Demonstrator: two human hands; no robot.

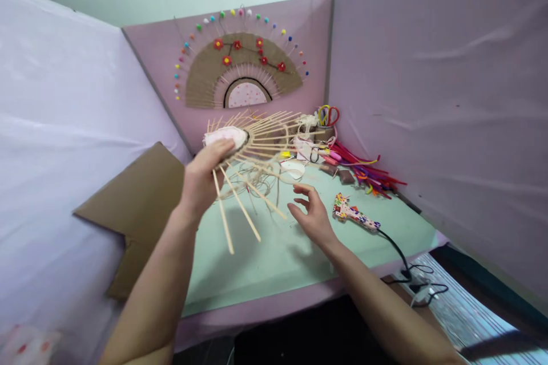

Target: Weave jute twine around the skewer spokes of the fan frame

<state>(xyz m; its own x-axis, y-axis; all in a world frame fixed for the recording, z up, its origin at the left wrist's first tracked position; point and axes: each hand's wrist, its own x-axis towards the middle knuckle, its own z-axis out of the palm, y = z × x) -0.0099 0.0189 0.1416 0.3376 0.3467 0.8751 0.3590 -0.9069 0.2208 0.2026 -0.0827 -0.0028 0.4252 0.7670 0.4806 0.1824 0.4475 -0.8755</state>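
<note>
My left hand (205,171) grips a stick fan frame (270,138) by its pale rounded centre piece (229,137), thumb on top and the other fingers underneath. Thin wooden sticks spread from that centre to the right and toward me, raised above the table. Low on its right side, my right hand (311,214) hovers with thumb and fingers apart and nothing between them. A loose tangle of twine (257,179) lies on the table beneath the frame, partly hidden by the sticks.
A finished-looking fan (244,48) with red flowers hangs on the back panel. On the pale green table (265,274) lie a patterned glue gun (355,218) with a black cord, several pipe cleaners (368,168) and scissors (329,116) in a container. Brown cardboard (141,205) leans at left.
</note>
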